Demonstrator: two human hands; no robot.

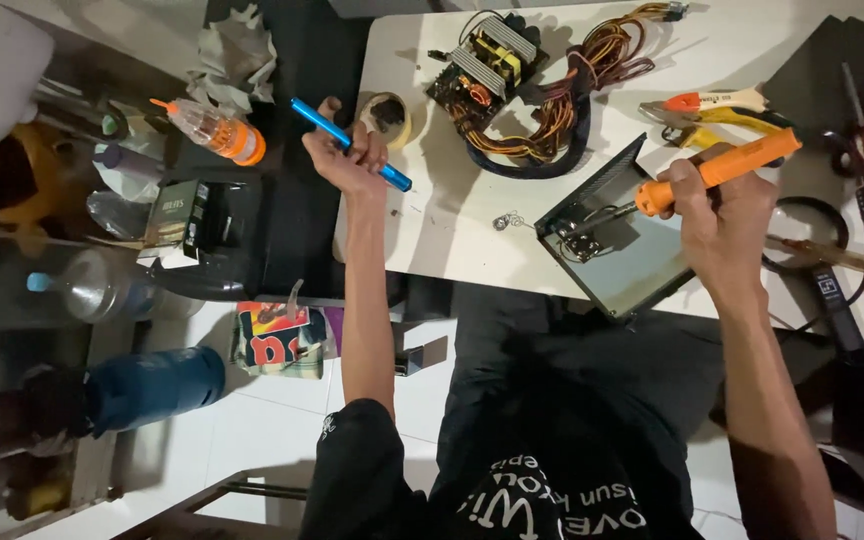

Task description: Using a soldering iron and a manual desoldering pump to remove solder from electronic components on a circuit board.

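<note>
The right hand (717,215) grips an orange soldering iron (717,170) (tip inside the metal case (642,265)). The left hand (352,155), left of the case, clamps a blue desoldering pump (350,144). A slip might scorch the case.

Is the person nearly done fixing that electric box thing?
Not nearly. Done: the green circuit board with orange wires is already out on the white table. In hand: the right hand holds an orange soldering iron over the open grey metal case; the left hand holds a blue pen-shaped tool. Left: refitting the board.
</note>
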